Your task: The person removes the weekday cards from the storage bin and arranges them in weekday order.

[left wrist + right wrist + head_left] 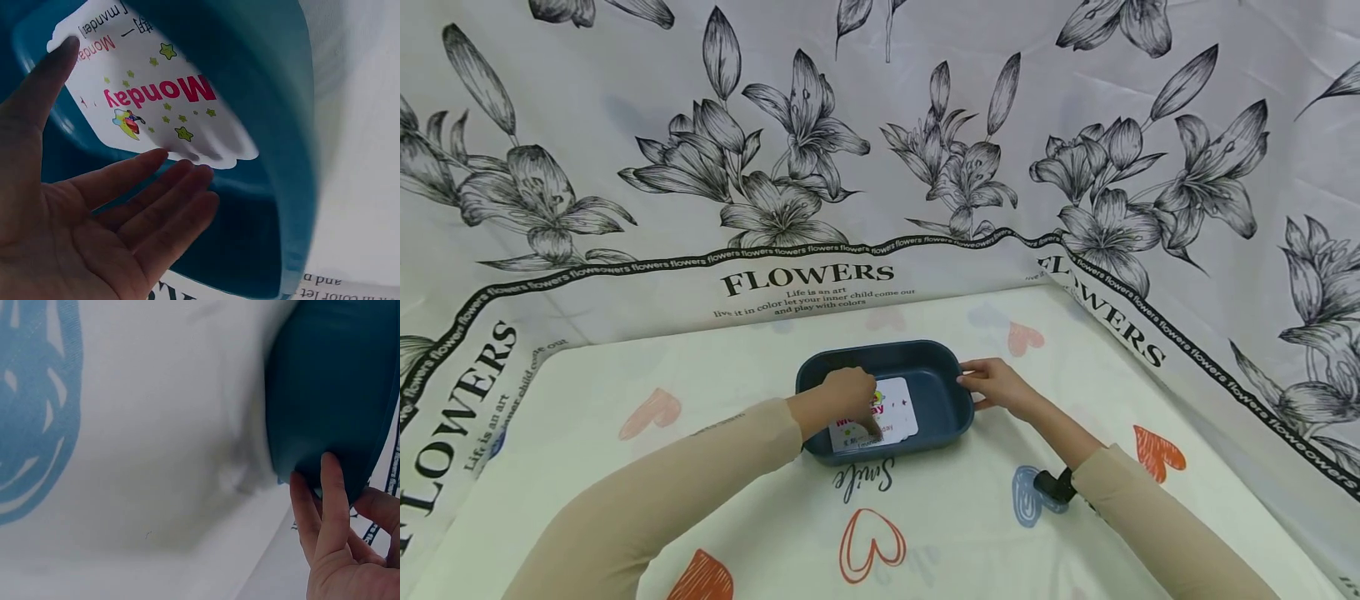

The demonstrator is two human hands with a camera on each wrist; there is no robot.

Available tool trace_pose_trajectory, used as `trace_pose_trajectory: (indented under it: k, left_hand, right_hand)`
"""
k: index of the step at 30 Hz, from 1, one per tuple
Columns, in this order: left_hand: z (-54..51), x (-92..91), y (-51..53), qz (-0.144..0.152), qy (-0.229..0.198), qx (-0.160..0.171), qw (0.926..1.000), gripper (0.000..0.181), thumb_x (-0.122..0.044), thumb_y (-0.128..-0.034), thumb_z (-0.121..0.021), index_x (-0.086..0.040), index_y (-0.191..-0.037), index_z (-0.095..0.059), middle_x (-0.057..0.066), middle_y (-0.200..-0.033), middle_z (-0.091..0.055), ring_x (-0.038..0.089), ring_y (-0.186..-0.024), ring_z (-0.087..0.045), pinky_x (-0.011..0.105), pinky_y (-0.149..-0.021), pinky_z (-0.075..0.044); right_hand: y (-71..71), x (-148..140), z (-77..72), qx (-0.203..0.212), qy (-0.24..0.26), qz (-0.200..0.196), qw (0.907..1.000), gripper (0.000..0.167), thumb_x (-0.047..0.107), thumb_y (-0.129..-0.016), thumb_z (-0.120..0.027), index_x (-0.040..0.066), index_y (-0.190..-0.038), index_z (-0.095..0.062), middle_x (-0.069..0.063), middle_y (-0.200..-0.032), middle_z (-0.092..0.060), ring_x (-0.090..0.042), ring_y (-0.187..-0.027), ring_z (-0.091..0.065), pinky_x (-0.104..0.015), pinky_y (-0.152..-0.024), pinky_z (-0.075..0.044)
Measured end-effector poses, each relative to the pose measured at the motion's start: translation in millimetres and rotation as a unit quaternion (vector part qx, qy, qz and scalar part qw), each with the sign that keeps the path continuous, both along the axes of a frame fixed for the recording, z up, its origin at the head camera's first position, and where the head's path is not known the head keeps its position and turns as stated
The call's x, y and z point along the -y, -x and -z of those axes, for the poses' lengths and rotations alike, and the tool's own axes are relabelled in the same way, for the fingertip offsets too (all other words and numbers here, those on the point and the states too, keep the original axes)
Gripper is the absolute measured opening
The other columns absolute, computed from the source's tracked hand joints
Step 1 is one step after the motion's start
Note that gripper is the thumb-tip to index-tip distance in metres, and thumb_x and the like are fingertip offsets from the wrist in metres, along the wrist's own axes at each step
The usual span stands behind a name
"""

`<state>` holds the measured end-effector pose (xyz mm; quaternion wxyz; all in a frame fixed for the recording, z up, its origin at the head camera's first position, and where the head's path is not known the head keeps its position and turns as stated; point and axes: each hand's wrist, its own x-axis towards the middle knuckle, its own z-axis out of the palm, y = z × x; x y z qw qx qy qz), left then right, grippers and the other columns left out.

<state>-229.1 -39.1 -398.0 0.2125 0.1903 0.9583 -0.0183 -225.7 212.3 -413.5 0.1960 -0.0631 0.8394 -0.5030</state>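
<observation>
A dark blue oval tray [942,400] [294,187] [331,381] holds a white card [898,404] [156,125] printed "Monday" with stars. My left hand [848,392] [94,219] reaches into the tray over the card; in the left wrist view its thumb tip touches one edge of the card, and the outstretched fingers lie near the opposite edge. At the tray's right end, my right hand [998,386] [353,550] grips the wall between thumb and fingers. Whether other cards lie beneath the top one cannot be told.
A small black object [1056,486] shows beside the right sleeve. The table's white cloth [760,533] is printed with hearts and the word "Smile". Behind and to the right hangs a white curtain [880,192] with black flowers.
</observation>
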Motion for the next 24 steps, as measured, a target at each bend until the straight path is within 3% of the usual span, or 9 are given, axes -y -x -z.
trace_pose_trajectory:
  k: [6,14,21,24]
  left_hand:
    - [2.6,-3.0,-2.4,0.001,0.024,0.018,0.9996,0.075,-0.054,-0.056,-0.082,-0.011,-0.114,-0.062,0.002,-0.09,-0.06,0.018,-0.08,-0.052,0.037,-0.082,-0.048]
    - [-0.3,-11.0,-9.7,0.009,0.045,0.042,0.9981,0.061,-0.046,-0.0621,-0.082,-0.01,-0.108,-0.065,0.0,-0.086,-0.059,0.016,-0.08,-0.051,0.034,-0.081,-0.047]
    - [3.3,-18.4,-7.7,0.042,0.084,0.024,0.9953,0.061,-0.044,-0.0623,-0.082,-0.009,-0.11,-0.065,0.005,-0.099,-0.064,0.019,-0.088,-0.057,0.052,-0.086,-0.047]
    - [3.1,-17.9,-6.5,0.049,0.09,0.018,0.9945,0.061,-0.045,-0.0614,-0.082,-0.01,-0.109,-0.066,0.004,-0.099,-0.065,0.019,-0.089,-0.058,0.05,-0.085,-0.048]
  right_hand:
    - [-0.6,2,0.9,-0.001,-0.005,0.01,0.9999,0.044,0.012,-0.094,-0.053,-0.011,-0.13,-0.042,-0.029,-0.124,-0.052,-0.037,-0.109,-0.056,-0.038,-0.071,-0.054]
    - [-4.1,0,0.8,-0.013,-0.008,0.009,0.9998,0.044,0.012,-0.094,-0.052,-0.011,-0.13,-0.043,-0.03,-0.123,-0.053,-0.038,-0.109,-0.056,-0.038,-0.071,-0.055]
    - [-3.7,0,0.8,-0.01,-0.007,0.014,0.9998,0.043,0.012,-0.094,-0.052,-0.01,-0.129,-0.044,-0.028,-0.123,-0.054,-0.036,-0.109,-0.056,-0.037,-0.071,-0.055]
    - [-3.8,1,0.2,-0.009,-0.005,0.012,0.9999,0.044,0.013,-0.094,-0.052,-0.01,-0.13,-0.043,-0.029,-0.123,-0.053,-0.037,-0.111,-0.055,-0.038,-0.072,-0.054]
